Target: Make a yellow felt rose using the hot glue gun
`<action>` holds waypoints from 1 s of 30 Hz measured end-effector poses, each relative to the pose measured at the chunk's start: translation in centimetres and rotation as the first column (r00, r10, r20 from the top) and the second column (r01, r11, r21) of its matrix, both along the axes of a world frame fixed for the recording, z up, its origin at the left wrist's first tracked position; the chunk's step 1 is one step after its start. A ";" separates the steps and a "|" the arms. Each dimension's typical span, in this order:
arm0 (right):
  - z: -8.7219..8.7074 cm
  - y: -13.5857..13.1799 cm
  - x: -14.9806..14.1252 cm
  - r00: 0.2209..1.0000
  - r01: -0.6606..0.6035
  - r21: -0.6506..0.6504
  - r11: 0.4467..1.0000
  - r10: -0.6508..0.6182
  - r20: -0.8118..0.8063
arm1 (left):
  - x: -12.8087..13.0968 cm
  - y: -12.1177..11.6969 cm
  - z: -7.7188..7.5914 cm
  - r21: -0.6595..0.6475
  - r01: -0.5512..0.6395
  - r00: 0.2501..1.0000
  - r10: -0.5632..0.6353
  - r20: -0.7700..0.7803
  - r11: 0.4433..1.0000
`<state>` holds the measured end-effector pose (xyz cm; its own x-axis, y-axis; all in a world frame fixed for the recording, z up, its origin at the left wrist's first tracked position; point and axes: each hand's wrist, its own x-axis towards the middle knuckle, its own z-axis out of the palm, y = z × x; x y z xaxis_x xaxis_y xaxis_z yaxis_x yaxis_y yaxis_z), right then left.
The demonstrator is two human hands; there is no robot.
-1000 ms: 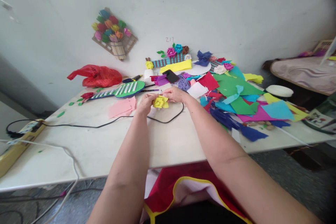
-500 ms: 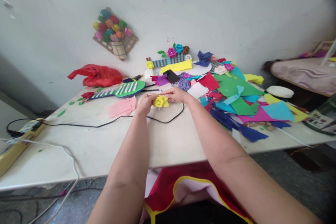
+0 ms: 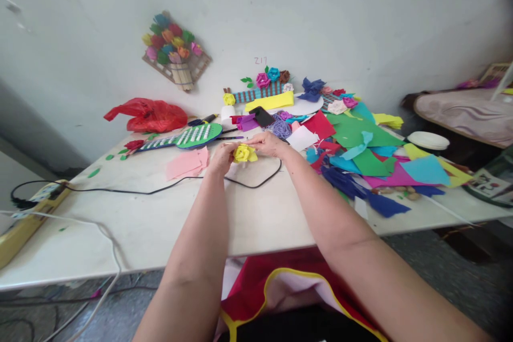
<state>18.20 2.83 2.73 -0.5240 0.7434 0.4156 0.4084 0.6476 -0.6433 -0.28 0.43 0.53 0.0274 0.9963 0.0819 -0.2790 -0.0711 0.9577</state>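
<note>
A yellow paper flower (image 3: pixel 245 153) with ruffled petals is held up over the white table (image 3: pixel 264 219). My left hand (image 3: pixel 223 158) is closed on its left side. My right hand (image 3: pixel 269 144) pinches at the flower's upper right edge, thumb and fingers together. A black cord (image 3: pixel 256 187) loops on the table just below the flower. To the left of my left hand lie pink paper sheets (image 3: pixel 187 163).
A green guitar-shaped craft (image 3: pixel 199 135) and a red plastic bag (image 3: pixel 148 116) lie at the back left. Coloured paper scraps (image 3: pixel 364 139) pile up on the right. A power strip (image 3: pixel 36 214) sits at the left edge. A phone (image 3: pixel 262 116) lies behind my hands.
My right hand has shifted very slightly at the flower's edge, and the flower has turned or tilted a little. The rest looks the same.
</note>
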 end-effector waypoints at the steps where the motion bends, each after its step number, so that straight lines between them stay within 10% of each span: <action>1: -0.1 0.0 0.0 1.000 0.008 0.020 1.000 -0.009 0.009 | 0.0 0.1 0.0 -0.007 -0.006 1.000 0.006 0.010 1.000; 30: 0.3 -0.2 -0.1 0.995 0.080 0.082 0.993 -0.084 0.051 | 0.1 0.1 0.0 0.005 -0.080 0.997 0.080 0.020 0.997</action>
<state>18.14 2.59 3.02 -0.4861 0.7504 0.4478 0.4954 0.6588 -0.5661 -0.15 0.57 0.52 -0.0543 0.9947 0.0877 -0.2915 -0.0998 0.9514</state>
